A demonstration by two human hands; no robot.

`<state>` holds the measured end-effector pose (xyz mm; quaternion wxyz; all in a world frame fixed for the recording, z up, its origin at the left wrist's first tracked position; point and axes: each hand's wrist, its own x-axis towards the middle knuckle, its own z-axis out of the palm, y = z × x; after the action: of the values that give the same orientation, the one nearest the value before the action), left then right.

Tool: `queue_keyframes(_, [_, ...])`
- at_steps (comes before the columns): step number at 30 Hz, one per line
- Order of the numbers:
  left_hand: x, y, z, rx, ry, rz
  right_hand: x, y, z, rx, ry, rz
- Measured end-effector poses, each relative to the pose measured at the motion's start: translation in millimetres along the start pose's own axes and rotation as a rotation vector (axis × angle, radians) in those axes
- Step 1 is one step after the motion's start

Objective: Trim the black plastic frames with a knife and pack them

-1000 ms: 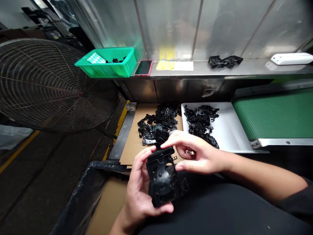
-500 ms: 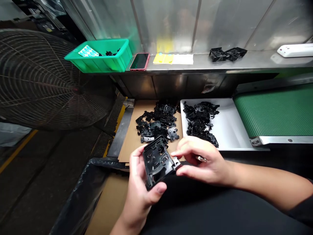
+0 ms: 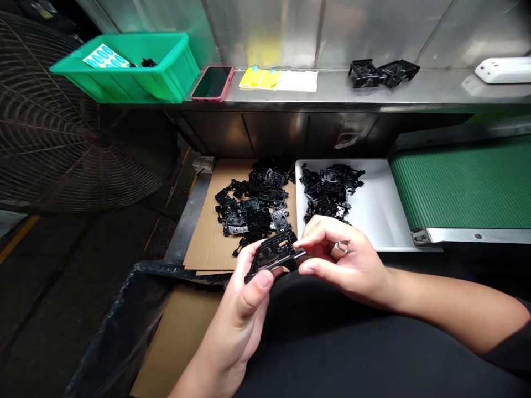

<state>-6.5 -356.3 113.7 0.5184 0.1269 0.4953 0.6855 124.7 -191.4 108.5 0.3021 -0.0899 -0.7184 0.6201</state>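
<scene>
A flat black moulded plastic part (image 3: 271, 253) with cut-outs and raised edges is gripped in my left hand (image 3: 244, 301), thumb along its near edge and fingers behind it. The part is tilted, with its near long edge facing me. My right hand (image 3: 352, 262), a ring on one finger, pinches the part's right end between thumb and forefinger. Just beyond my hands lies a pile of similar black parts (image 3: 259, 207) on cardboard (image 3: 203, 243). A second heap of black parts (image 3: 329, 190) sits in a white tray (image 3: 381, 221).
Along the metal shelf (image 3: 332, 97) stand a green bin (image 3: 136, 83), a phone (image 3: 213, 83), yellow notes (image 3: 259, 78), two black assemblies (image 3: 384, 73) and a white power strip (image 3: 504, 71). A green conveyor belt (image 3: 468, 188) is at right, a large fan (image 3: 83, 132) at left. A black-lined box (image 3: 124, 298) stands near my left arm.
My left hand has tipped the black part from facing me to nearly edge-on. My right hand stays at its right end. The head view has shifted slightly.
</scene>
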Motion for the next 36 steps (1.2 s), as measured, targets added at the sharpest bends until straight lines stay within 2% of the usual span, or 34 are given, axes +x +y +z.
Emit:
queue_keyframes(3, [7, -7, 3.8, 0.071, -0.020, 0.052, -1, -1, -15, -0.005, -0.025, -0.060])
queue_keyframes(9, [20, -25, 0.7, 0.431, -0.019, 0.459, -5, 1, -58, -0.144, -0.238, -0.303])
queue_keyframes(13, [16, -29, 13.2, 0.603, 0.013, 0.621, -13, 3, -82, -0.166, -0.282, -0.322])
queue_keyframes(19, [13, -32, 45.5, 0.639, 0.145, 0.629, -18, 3, -102, -0.049, -0.249, -0.245])
queue_keyframes(22, [14, -36, 55.0, 0.640, 0.130, 0.704, -20, 5, -110, -0.011, -0.258, -0.239])
queue_keyframes(26, [15, -40, 59.7, 0.731, 0.094, 0.747, -22, 10, -119, 0.012, -0.267, -0.223])
queue_keyframes(33, [9, -44, 66.5, 0.745, 0.129, 0.654, -21, 17, -120, 0.027, -0.270, -0.189])
queue_keyframes(36, [6, -49, 69.0, 0.758, 0.146, 0.665, -17, 20, -116, 0.023, -0.263, -0.180])
